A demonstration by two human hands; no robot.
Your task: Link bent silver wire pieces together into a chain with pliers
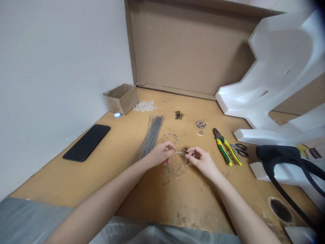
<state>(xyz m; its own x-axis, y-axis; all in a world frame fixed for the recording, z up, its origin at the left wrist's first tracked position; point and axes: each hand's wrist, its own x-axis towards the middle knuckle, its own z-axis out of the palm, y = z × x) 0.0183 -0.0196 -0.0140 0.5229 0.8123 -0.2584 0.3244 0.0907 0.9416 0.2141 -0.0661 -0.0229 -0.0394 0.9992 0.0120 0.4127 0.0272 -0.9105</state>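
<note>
Between my two hands a thin curved metal wire (179, 152) is held above the table. My left hand (162, 154) pinches its left end between thumb and fingers. On the right end the fingers of my right hand (200, 160) are closed, with a small dark bit showing at the fingertips. Below them lies a loose tangle of bent wire rings (175, 172). Just beyond my left hand is another group of wire loops (170, 136). A bundle of straight grey wires (152, 134) lies left of my left hand, partly hidden by that arm.
Yellow-green pliers (225, 147) and scissors (241, 149) lie to the right. Farther back are black rings (179, 115), a wire coil pile (201, 124), small clear pieces (145, 105) and a cardboard box (122, 99). A black phone (86, 142) lies left; white foam (279, 64) stands right.
</note>
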